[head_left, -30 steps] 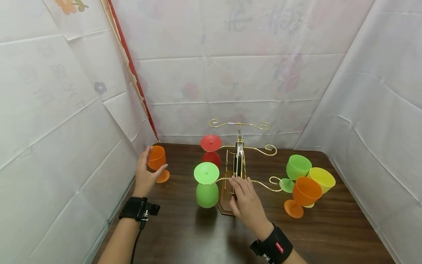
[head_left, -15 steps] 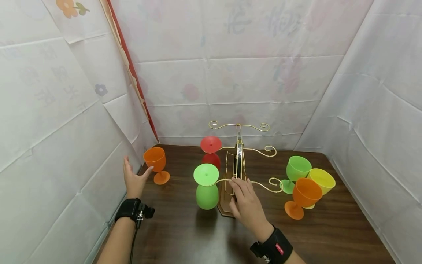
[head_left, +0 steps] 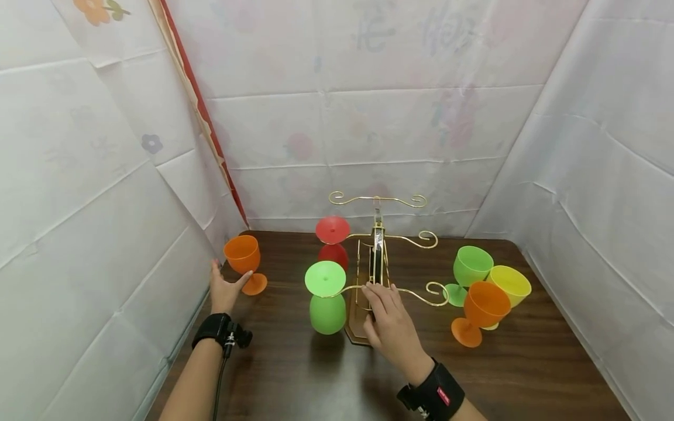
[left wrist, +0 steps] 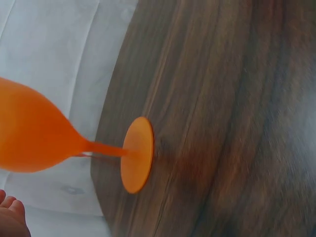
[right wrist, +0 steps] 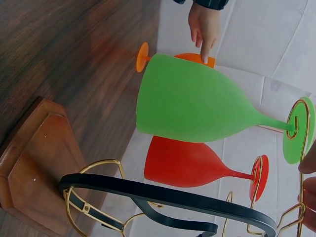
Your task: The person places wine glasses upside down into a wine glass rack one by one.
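Observation:
On the table's left side stands an upright orange goblet (head_left: 243,256). Beside it, my left hand (head_left: 224,291) has its fingers and thumb spread, with the thumb overlapping the goblet's lower bowl in the head view; contact cannot be told. My right hand (head_left: 392,324) holds the front gold wire arm of a goblet rack (head_left: 378,257) with a wooden base (right wrist: 42,168); its fingertips (right wrist: 309,190) lie at the wire in the right wrist view. From the rack's left hooks hang a green goblet (head_left: 327,313) and a red goblet (head_left: 333,254), both upside down.
On the right side of the table (head_left: 295,386) stand a green goblet (head_left: 472,266), a yellow goblet (head_left: 513,283) and an orange goblet (head_left: 487,304), close together. White cloth walls (head_left: 368,128) enclose the back and both sides. Bare wire hooks (head_left: 437,292) stick out from the rack's right.
My left hand first drew back left from the orange goblet, then came lower and closer to its stem. The right hand keeps its hold on the rack.

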Demonstrator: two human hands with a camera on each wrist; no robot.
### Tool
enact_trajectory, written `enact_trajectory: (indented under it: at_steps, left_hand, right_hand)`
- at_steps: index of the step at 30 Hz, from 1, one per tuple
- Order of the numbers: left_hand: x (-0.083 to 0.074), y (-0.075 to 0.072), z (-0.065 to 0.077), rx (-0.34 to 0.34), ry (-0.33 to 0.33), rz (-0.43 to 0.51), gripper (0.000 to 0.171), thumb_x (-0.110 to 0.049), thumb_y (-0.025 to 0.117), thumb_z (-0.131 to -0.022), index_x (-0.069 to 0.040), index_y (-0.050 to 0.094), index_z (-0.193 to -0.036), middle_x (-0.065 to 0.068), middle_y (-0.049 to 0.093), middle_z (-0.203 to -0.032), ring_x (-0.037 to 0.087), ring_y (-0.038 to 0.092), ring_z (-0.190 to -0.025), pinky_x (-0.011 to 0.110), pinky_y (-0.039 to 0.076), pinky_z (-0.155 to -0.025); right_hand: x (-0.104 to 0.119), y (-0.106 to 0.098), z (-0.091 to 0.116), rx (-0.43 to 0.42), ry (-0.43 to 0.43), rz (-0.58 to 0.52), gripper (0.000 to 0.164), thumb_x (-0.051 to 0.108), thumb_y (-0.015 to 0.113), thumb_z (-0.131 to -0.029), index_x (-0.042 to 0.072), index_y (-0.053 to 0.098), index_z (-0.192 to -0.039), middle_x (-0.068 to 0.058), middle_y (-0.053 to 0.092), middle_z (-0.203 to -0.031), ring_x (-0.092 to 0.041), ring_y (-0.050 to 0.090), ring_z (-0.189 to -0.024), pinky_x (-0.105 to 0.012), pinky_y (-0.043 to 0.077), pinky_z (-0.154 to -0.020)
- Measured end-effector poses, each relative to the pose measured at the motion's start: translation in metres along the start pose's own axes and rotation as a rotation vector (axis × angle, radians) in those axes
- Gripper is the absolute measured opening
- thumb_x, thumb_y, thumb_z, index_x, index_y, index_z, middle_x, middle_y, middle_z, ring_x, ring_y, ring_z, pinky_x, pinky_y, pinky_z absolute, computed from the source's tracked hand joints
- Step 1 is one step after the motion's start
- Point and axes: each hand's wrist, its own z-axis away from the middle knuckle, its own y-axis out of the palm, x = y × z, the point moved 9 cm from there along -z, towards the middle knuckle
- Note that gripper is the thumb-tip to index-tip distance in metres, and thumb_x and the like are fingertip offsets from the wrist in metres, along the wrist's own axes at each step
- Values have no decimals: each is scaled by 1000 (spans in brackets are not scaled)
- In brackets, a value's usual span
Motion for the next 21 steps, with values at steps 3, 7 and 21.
enact_trajectory:
  at_steps: [3, 7, 21]
  left_hand:
    - [1, 8, -6, -6, 3, 41, 110, -27, 76, -79, -8, -5, -151, 18, 7, -156, 31, 11, -143, 45, 13, -115]
    - [6, 15, -13, -18, -14, 62, 111, -29, 78, -77, -10, -2, -152, 16, 13, -155, 29, 17, -142, 43, 14, -115]
    - [4, 19, -26, -90, -29, 169, 89, -23, 80, -75, -21, 25, -145, 8, 39, -141, 24, 37, -129, 42, 24, -112]
  right_hand:
    - [-1, 0, 0, 3, 2, 2, 43, 8, 49, -81, -2, 56, -122, -16, 55, -123, -29, 51, -115, -53, 36, -101]
    - [-1, 1, 0, 4, -5, 9, 48, 3, 58, -74, -2, 56, -122, -17, 55, -123, -30, 52, -115, -55, 38, -99]
    - [-1, 1, 0, -15, -20, 20, 41, 13, 42, -87, -1, 56, -122, -16, 55, -122, -31, 53, -113, -55, 39, -97]
